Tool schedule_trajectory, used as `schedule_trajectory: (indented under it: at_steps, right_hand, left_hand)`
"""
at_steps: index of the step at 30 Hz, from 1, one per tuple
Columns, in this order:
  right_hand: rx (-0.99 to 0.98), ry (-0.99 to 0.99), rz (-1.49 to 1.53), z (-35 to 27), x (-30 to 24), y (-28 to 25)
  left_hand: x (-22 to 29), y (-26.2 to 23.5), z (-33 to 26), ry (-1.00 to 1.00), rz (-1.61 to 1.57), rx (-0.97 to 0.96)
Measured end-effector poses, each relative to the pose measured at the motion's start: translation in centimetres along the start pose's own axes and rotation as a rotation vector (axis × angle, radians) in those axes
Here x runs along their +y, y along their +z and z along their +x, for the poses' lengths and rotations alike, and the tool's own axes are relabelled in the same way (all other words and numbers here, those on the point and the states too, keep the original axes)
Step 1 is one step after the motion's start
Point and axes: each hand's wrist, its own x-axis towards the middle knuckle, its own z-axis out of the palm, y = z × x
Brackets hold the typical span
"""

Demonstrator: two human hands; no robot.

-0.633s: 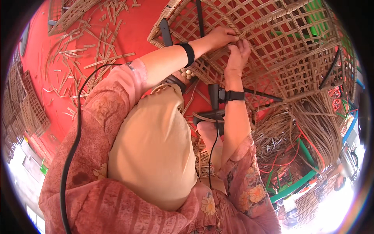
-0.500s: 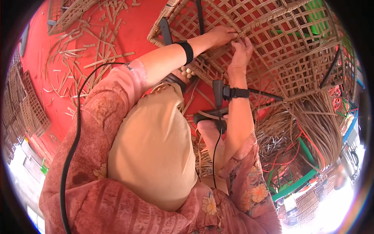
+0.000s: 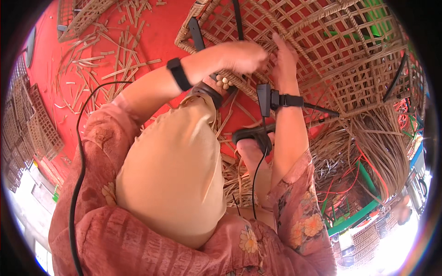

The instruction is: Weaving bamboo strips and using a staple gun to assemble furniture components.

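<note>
A large open-weave basket of brown flat strips (image 3: 322, 60) lies tilted in front of me, with thick wrapped ribs. Over its near edge is my left hand (image 3: 246, 56), its fingers curled and slightly blurred; whatever they may grip is hidden. My right hand (image 3: 286, 57) rests against the weave beside it, one finger stretched up along a wrapped rib and the thumb side facing the left hand. A thin strip between the hands is too small to make out. Each wrist wears a black strap, and a black device (image 3: 264, 99) sits at the right one.
Cut strip scraps (image 3: 124, 50) litter the red floor (image 3: 78, 119) on the left. A bundle of long brown strips (image 3: 377, 147) hangs at the right above a green ring frame (image 3: 354, 218). Black bars (image 3: 196, 34) cross the basket. More woven panels (image 3: 39, 124) stand far left.
My left hand has drawn back toward me and slightly left, away from the rib, and its fingers have curled. One right finger has straightened upward. The view has shifted slightly.
</note>
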Motion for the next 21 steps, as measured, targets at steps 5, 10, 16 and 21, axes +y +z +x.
schedule_trajectory:
  at_steps: [5,10,16,21]
  right_hand:
    - [0.224,-0.276,-0.702,1.8,1.9,0.5]
    - [0.108,-0.38,-0.565,1.6,1.8,-2.0]
    - [0.011,-0.163,-0.108,1.7,2.3,-2.6]
    - [0.023,-0.025,0.056,1.7,3.1,-2.0]
  left_hand:
    - [4.3,1.4,-5.1,0.001,-0.155,-0.433]
    - [4.8,2.0,-5.4,0.237,-0.431,-0.687]
    - [-3.2,0.0,4.1,-0.207,-0.226,0.176]
    - [-6.5,2.3,8.3,-0.217,-0.485,0.436]
